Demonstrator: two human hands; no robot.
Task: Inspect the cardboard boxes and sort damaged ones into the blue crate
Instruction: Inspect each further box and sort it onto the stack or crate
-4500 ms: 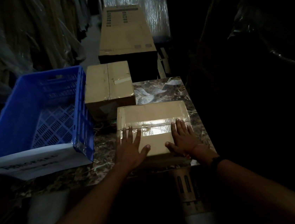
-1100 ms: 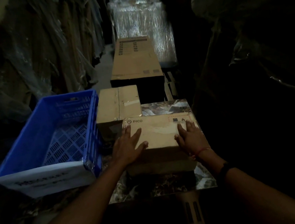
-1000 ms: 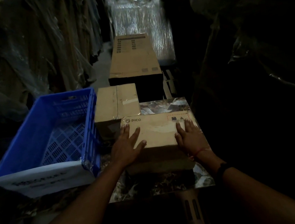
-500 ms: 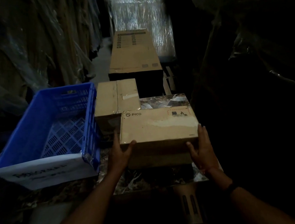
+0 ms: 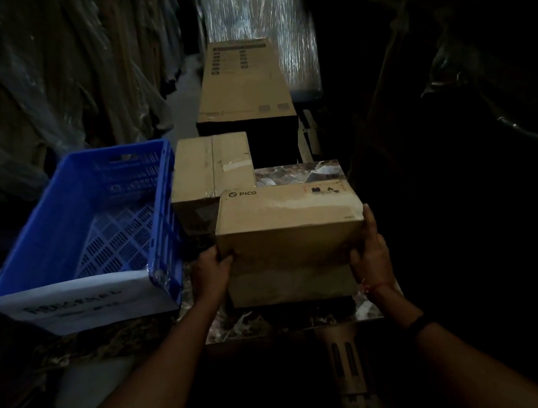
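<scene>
L hand (image 5: 210,274) & R hand (image 5: 368,252) grip PICO box (image 5: 288,221) by its near L/R edges, thumbs on near face. Left: blue crate (image 5: 161,212), near L hand. Taped box (image 5: 210,170) far-left; bare tabletop (image 5: 297,173) far-right.

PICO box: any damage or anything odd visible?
Possibly. The PICO box has a pale, irregular patch across its top, like scuffed or peeled surface; the light is too dim to confirm. The box behind carries a tape strip stuck askew.
</scene>
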